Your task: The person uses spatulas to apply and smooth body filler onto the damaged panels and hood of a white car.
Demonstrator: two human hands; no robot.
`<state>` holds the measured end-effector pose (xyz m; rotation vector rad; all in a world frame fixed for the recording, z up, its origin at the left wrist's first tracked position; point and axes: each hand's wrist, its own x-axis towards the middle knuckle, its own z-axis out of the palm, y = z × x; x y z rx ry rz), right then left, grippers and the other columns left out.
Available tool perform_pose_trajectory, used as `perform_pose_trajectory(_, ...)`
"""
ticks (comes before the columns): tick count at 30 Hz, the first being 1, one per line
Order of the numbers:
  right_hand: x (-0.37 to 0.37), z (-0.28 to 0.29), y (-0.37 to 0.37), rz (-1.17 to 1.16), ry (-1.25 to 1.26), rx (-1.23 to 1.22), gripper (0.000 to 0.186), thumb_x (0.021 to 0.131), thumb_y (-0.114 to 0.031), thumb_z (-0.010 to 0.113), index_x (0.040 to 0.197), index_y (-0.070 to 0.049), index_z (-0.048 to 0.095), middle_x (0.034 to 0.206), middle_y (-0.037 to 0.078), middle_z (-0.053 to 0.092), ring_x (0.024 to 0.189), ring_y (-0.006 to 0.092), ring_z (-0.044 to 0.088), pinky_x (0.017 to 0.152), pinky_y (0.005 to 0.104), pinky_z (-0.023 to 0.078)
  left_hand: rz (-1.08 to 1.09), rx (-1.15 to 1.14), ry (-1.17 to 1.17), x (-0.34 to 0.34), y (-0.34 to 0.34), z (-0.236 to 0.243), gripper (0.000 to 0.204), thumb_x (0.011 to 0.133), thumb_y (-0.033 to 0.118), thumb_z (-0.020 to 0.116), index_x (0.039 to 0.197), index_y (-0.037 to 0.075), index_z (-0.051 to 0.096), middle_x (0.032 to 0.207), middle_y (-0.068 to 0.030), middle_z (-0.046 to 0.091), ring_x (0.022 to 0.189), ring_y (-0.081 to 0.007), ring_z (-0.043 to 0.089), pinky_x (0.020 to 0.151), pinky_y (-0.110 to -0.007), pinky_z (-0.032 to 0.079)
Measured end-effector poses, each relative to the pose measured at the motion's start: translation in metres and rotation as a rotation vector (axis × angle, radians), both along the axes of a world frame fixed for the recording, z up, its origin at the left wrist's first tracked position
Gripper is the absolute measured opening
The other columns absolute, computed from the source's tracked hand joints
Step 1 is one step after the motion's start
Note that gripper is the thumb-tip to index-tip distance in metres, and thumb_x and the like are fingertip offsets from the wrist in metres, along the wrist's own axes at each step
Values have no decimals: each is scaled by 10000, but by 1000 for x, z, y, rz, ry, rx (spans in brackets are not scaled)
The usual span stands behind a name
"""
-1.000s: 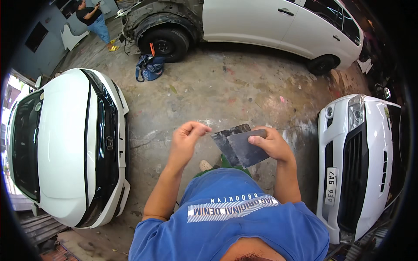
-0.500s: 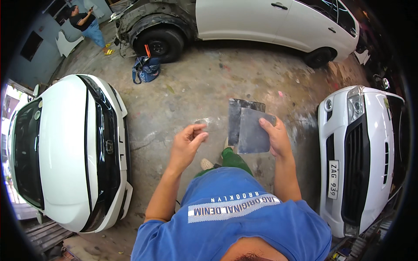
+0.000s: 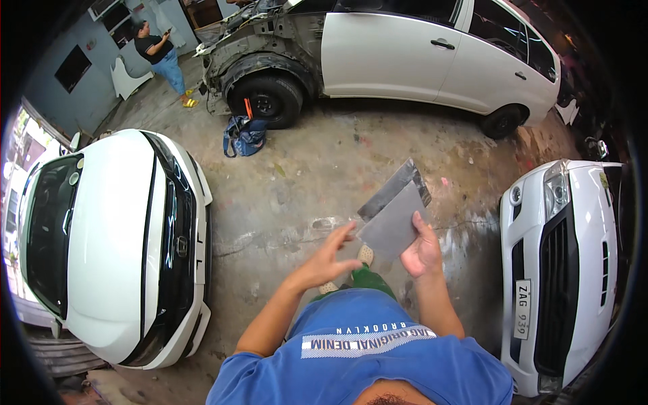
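Note:
My right hand (image 3: 422,248) grips two overlapping sheets that look like sandpaper, thumb on top and fingers behind. The front grey sheet (image 3: 394,221) is plain and smooth-looking. Behind it, a darker sheet (image 3: 393,191) with whitish smudges shows along the upper edge. Both are tilted, with a corner pointing up and away. My left hand (image 3: 327,259) is open, its fingers apart, beside the near left corner of the grey sheet; whether the fingertips touch it I cannot tell.
White cars stand on the left (image 3: 108,250), on the right (image 3: 587,270) and across the far side (image 3: 385,57), the last with its front wheel area stripped. A blue bag (image 3: 244,137) sits by its wheel. Another person (image 3: 158,57) stands at the far left, holding a phone.
The two sheets have turned from upright to slanted in my right hand. My left hand has moved right, toward them, and its fingers have spread. The view has tilted up slightly.

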<state>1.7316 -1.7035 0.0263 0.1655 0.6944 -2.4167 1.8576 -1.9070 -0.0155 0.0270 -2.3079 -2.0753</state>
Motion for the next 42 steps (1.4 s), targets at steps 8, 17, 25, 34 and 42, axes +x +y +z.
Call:
perform_pose_trajectory(8,23,-15,-31,60,-70,37,363,1021,-196,644,1318,-3,571,1291,118,650,1201,261,626,1069,448,486,72,636,-288,-16,20,-6,681,970,187,636,1570,32,353,1463,-124,538,1308,-236,541,1099,-381,439)
perform_pose_trajectory(17,-17,-8,17,-188,1050,823,386,913,58,622,1295,2,615,1310,139,644,1212,261,627,1015,431,522,11,322,-64,-16,-1,6,828,885,33,538,1635,26,187,1641,-137,317,1493,-242,334,1211,-339,271)
perform_pose_trajectory(25,4,-2,-19,-134,1429,853,457,849,43,654,1298,-41,651,1347,152,638,1237,336,630,1060,462,498,24,-34,201,-51,36,-5,809,896,-30,475,1622,-33,118,1703,-190,160,1574,-294,175,1265,-387,186)
perform_pose_trajectory(34,-73,-16,25,-288,1260,966,495,849,30,667,1339,8,601,1353,192,627,1258,346,618,1101,454,480,-76,20,35,-131,68,17,794,864,-77,424,1614,-27,170,1650,-212,250,1532,-280,266,1247,-380,232)
perform_pose_trajectory(42,-187,-19,92,-437,1018,1068,421,983,-145,618,1378,-9,571,1338,181,611,1219,365,603,1045,413,483,-137,28,22,-247,141,20,650,960,42,579,1560,-26,338,1503,-177,489,1375,-265,485,1166,-365,359)
